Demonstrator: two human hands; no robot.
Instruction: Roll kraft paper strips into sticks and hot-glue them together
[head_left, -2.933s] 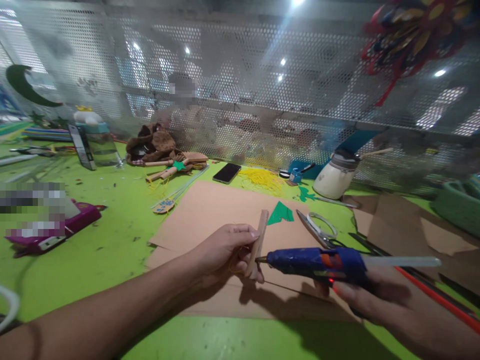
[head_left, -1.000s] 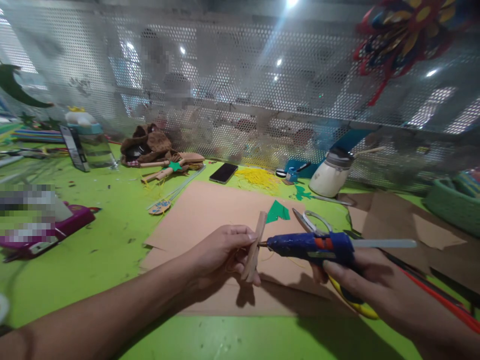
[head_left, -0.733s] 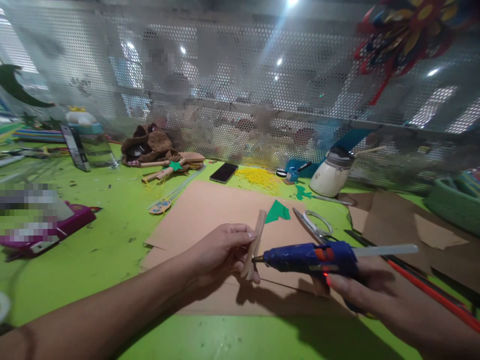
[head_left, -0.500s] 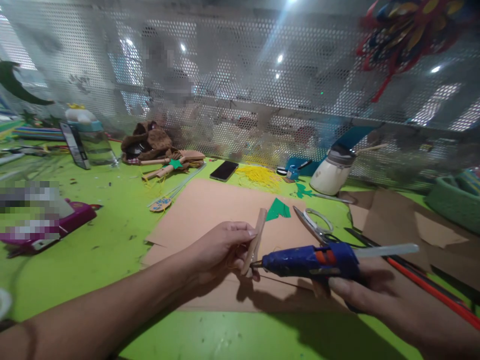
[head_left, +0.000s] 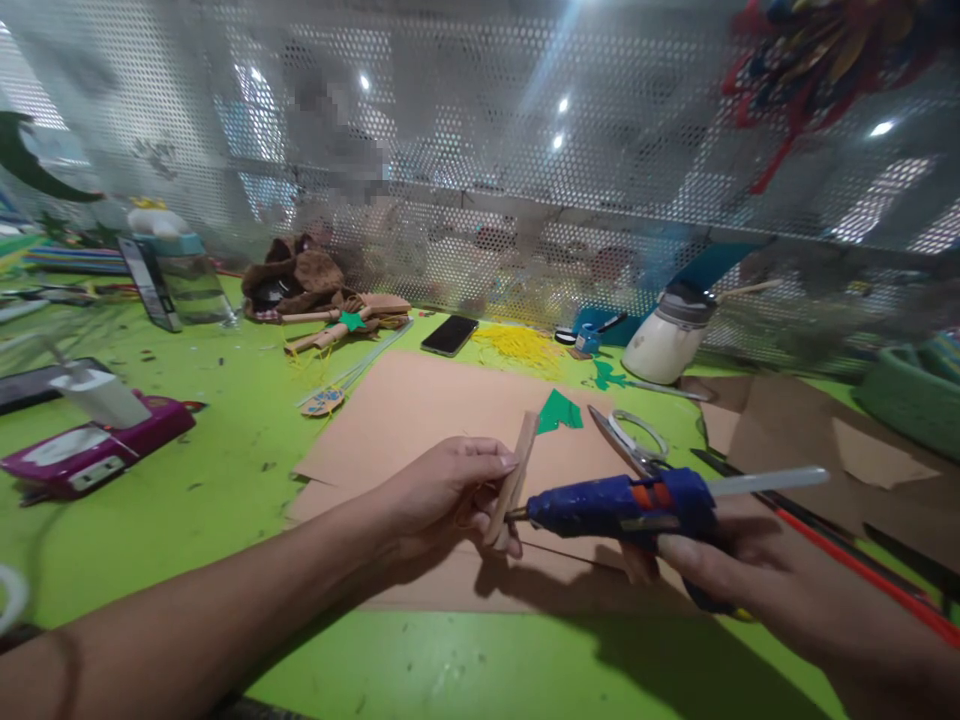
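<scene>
My left hand (head_left: pixel 469 490) pinches a narrow folded strip of brown paper (head_left: pixel 523 450), tilted upward over the brown paper sheets (head_left: pixel 420 400). A blue hot glue gun (head_left: pixel 622 508) is gripped in my right hand (head_left: pixel 739 565), with a clear glue stick (head_left: pixel 772 482) poking out of its back. Its metal nozzle meets the strip near the lower end, close to my left fingers. Just past the strip lies a green paper piece (head_left: pixel 561 410). Scissors (head_left: pixel 630 440) rest to the right of it, partly behind the glue gun.
Behind the sheets are a phone (head_left: pixel 450 335), yellow shredded strands (head_left: pixel 517 345) and a white jar (head_left: pixel 664 340). A purple power strip (head_left: pixel 112 440) sits at left. Brown paper figures with a green star (head_left: pixel 351 320) lie near a water bottle (head_left: pixel 195 285). A perforated metal screen (head_left: pixel 465 150) stands behind.
The glue gun's nozzle has moved slightly up along the strip. The strip and my left hand stay nearly in place, and the camera view has shifted a little.
</scene>
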